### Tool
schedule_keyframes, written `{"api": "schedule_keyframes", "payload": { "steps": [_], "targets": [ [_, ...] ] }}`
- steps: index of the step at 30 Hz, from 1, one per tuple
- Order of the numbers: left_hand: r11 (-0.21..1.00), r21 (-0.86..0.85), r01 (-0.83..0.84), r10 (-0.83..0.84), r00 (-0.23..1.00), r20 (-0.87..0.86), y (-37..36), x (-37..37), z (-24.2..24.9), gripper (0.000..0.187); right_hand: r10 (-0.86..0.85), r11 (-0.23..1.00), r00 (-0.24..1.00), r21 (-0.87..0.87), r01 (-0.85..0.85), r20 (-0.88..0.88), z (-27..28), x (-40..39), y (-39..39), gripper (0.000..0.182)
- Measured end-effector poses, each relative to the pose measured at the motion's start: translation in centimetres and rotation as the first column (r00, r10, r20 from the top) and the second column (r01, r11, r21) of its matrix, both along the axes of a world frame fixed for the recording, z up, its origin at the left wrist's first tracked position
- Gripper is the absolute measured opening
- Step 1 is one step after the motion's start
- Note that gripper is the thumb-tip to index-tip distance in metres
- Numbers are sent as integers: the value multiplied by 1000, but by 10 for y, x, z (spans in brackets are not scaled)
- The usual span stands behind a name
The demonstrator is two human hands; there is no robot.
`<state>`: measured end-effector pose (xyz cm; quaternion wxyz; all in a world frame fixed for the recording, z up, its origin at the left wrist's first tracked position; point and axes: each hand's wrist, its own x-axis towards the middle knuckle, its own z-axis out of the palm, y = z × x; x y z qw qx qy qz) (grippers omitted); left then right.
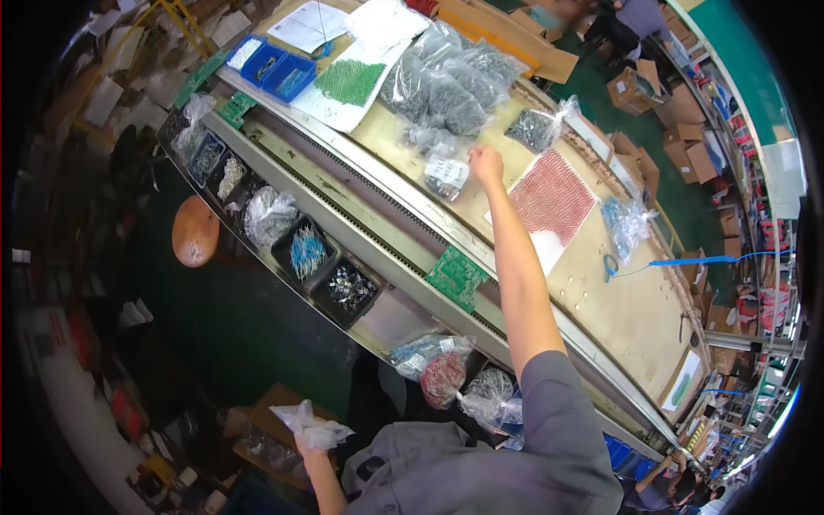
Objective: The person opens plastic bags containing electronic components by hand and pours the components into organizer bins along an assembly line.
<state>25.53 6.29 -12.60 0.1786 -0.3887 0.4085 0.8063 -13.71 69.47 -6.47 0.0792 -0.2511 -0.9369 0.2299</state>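
Clear, crinkled plastic makes up the labelled bag [446, 178] on the desk [639, 305], just beside the right hand [487, 163], whose fingers are partly curled; I cannot tell whether they pinch its edge. It looks light, limp and slippery, its small contents likely to shift, so a gathered fold of film should give a surer hold than the flat, labelled face. The left hand [311, 445], closed around the base of a thin clear bag [311, 425], probably feels little weight; what that bag contains, if anything, I cannot tell. Beyond the labelled bag lies a pile of clear bags [446, 86] full of dark, wiry parts. At the desk's far left, 3 blue bins [289, 77] hold small parts, white in 1 of them. Nearer the body, 2 black trays [319, 300] hold blue parts with pale leads and a silvery, dark jumble.
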Motion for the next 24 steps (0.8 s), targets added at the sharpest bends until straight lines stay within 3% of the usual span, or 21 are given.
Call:
{"api": "schedule_keyframes", "payload": {
  "steps": [1,2,3,4,5,6,7,8,9,10,11,12,13,14,15,16,17,19,22,23,24],
  "targets": [
    [1000,-5,-1,1,1000,6,34,4,43,30,-211,929,974,-326,175,-77,4,-5,-1,17],
    [629,-564,535,-489,836,249,77,-39,89,34,-426,728,902,-621,291,-76,5,-11,0,21],
    [-206,-658,724,-572,456,681,105,-64,136,41,-544,555,810,-818,150,-221,-16,-21,5,24],
    [-161,-666,728,-588,471,657,74,-41,91,48,-494,557,844,-821,121,-210,-28,-29,13,24],
    [-65,-683,728,-583,527,618,115,-73,138,51,-447,551,874,-828,101,-191,-42,-33,22,24],
    [-727,-578,371,-560,167,812,119,-77,139,50,-250,736,966,-661,145,-66,-41,-36,31,25],
    [-493,-540,682,-612,170,773,121,-85,138,52,-158,785,987,-611,103,-37,-19,-29,25,32],
    [-394,-479,784,-552,215,805,140,-100,152,51,-92,970,973,-241,40,-210,-42,-30,37,41],
    [-411,-576,706,-564,299,770,132,-91,134,44,-5,1000,926,-16,-1,-378,-10,-9,22,53],
    [-787,-590,183,-591,55,805,96,-72,100,38,-30,999,945,-22,24,-327,15,7,15,57],
    [-395,-884,250,-834,306,459,76,-60,65,36,-52,999,956,-22,47,-289,27,26,11,60],
    [86,-978,191,-832,554,35,64,-53,48,34,-53,994,943,-108,19,-328,27,58,3,56],
    [180,-895,409,-775,619,127,80,-75,73,29,-53,984,919,-178,-19,-390,38,85,-3,53],
    [180,-896,405,-786,607,116,90,-92,85,29,6,994,916,-99,-49,-400,45,120,-12,47],
    [-5,-903,431,-803,536,260,96,-101,96,25,63,997,915,-24,-79,-398,46,165,-23,41],
    [-191,-876,443,-788,463,406,99,-106,101,22,-44,973,961,-230,-21,-273,45,207,-35,37],
    [132,-897,422,-712,670,210,102,-111,99,15,-130,903,976,-428,43,-176,60,247,-57,34],
    [803,-458,381,-427,904,4,96,-130,101,10,-261,837,965,-507,206,-39,61,323,-88,29],
    [750,-394,531,-591,806,-39,86,-152,80,16,-187,891,968,-385,239,168,55,411,-139,29],
    [895,-110,433,-436,900,0,92,-161,85,18,-177,955,928,-170,242,327,71,422,-160,35],
    [862,-165,480,-471,877,92,102,-170,91,19,-199,978,855,46,202,478,86,427,-181,40]
  ]
}}
